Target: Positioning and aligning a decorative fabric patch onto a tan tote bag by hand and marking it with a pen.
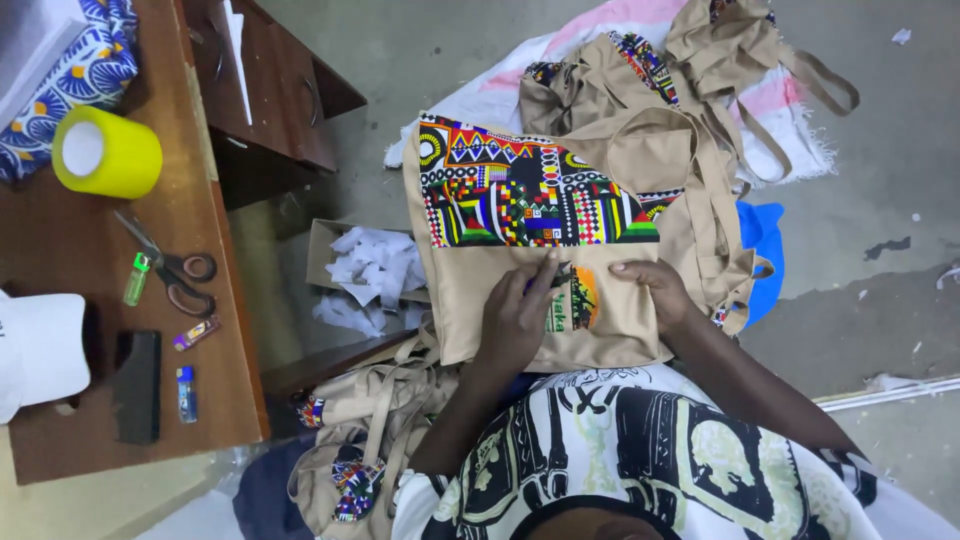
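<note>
- Looking down from the head camera, a khaki tote bag [500, 300] lies flat across the person's lap at centre view, with a bright patterned fabric panel [520, 195] across its upper half.
- Left hand [515, 320] rests on the bag's plain lower half, fingers pressed together and pointing toward 12 o'clock; a small dark object shows at the fingertips, but whether it is pinched cannot be told.
- Right hand [655, 285] lies flat at 3 o'clock of the left hand, fingers close together, pressing the cloth just beside a small orange and green printed patch [582, 300] that sits between the two hands.
- Bag's bottom edge meets the person's patterned shirt [640, 460] at 6 o'clock; its top edge runs under more khaki bags [640, 70] heaped at 1 o'clock on a pink and white cloth [500, 85].
- Blue item [762, 235] peeks out past the bag's right edge at 3 o'clock, with bare concrete floor [880, 180] beyond it.
- Wooden table [200, 220] fills the 9 o'clock side, well apart from the hands, holding scissors [175, 268], a yellow tape roll [107, 152], lighters and a black phone [137, 385].
- Cardboard box of white scraps [370, 265] sits between the table edge and the bag's left edge.
</note>
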